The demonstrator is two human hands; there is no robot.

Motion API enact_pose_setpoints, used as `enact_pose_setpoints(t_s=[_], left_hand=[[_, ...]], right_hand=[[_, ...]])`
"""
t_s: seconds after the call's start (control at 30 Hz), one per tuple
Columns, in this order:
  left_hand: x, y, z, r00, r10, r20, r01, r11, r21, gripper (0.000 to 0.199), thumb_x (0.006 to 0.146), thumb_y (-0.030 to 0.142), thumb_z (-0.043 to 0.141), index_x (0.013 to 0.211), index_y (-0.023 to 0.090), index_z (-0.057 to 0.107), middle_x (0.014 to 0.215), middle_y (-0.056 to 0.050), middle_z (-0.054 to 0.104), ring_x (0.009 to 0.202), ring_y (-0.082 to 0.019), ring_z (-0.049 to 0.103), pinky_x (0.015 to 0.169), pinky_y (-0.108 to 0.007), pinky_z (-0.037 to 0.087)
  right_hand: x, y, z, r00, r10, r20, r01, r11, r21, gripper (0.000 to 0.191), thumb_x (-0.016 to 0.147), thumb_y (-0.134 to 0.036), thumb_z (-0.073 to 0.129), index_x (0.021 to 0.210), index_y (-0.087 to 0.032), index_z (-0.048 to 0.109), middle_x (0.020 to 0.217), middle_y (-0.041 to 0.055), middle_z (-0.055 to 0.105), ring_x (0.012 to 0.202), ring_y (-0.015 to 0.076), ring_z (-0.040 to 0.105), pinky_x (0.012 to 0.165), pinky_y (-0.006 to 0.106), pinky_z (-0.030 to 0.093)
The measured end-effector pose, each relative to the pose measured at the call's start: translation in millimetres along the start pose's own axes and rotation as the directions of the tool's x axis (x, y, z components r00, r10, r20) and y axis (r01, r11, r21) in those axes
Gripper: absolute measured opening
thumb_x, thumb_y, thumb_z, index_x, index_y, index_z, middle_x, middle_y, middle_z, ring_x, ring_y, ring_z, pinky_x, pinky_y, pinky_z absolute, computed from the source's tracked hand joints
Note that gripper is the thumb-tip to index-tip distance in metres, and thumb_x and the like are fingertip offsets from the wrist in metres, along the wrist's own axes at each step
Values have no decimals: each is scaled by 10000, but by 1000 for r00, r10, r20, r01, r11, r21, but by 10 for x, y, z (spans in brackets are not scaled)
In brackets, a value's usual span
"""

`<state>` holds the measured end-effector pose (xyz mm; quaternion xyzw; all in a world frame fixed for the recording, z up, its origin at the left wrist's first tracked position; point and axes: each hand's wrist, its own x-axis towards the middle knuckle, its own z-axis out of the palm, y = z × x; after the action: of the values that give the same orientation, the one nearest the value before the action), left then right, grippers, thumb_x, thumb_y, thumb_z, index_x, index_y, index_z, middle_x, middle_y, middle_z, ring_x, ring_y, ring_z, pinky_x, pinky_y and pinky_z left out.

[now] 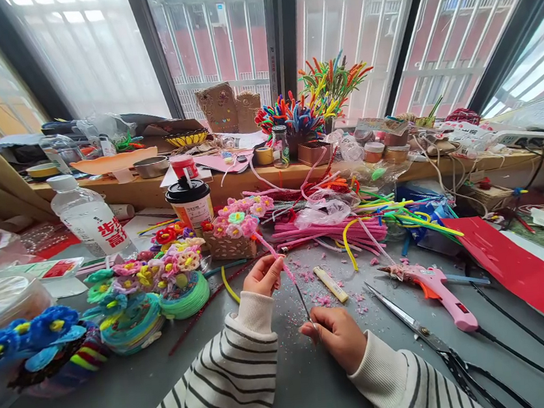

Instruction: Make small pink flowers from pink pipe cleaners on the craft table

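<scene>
My left hand (pixel 263 276) is closed in a pinch on a fuzzy pink pipe cleaner (pixel 268 246), which slants up toward a bunch of pink pipe-cleaner flowers (pixel 239 217). Below those fingers the pink fuzz continues and meets a thin dark metal length (pixel 303 302). My right hand (pixel 335 335) is closed around its lower end; whether it is bare wire or a tool's blade I cannot tell. Pink fuzz clippings (pixel 323 301) lie scattered around a pale yellow lighter-like stick (pixel 331 284) beyond the right hand.
Long scissors (pixel 427 337) and a pink glue gun (pixel 436 289) with a black cord lie at right, beside red sheet material (pixel 529 266). Pipe-cleaner flower pots (pixel 184 296), a bottle (pixel 88 218) and a lidded cup (pixel 190 203) stand left. Pink pipe cleaners (pixel 329 231) are piled behind.
</scene>
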<state>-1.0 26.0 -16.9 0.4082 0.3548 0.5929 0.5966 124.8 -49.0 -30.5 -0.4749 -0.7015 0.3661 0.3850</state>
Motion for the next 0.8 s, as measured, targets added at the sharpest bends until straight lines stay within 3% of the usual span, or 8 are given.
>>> enact_pose_setpoints(t_s=[0.37,0.57,0.8], left_hand=[[-26,29,11,999,-22,49,22,1000,6,221,528,281,638,695,144,587,397,82,425,331,-4,336,345,-136,232],[-44,52,43,992,-67,104,66,998,9,238,514,287,644,699,145,595,440,68,453,339,-1,352,349,-137,232],[-47,38,57,985,-77,155,69,996,57,241,519,299,638,694,140,592,456,55,469,337,-8,350,341,-148,223]], right_hand=[[-27,35,-9,1000,27,14,-28,995,95,487,662,-606,311,444,-177,389,412,-13,393,399,97,343,401,221,256],[-41,35,-23,998,-16,67,9,995,102,599,696,-623,148,532,-157,486,446,-25,350,420,94,345,411,218,253],[-65,-7,-19,986,-101,133,100,995,12,605,699,-620,141,524,-156,488,480,-11,425,460,101,404,448,219,297]])
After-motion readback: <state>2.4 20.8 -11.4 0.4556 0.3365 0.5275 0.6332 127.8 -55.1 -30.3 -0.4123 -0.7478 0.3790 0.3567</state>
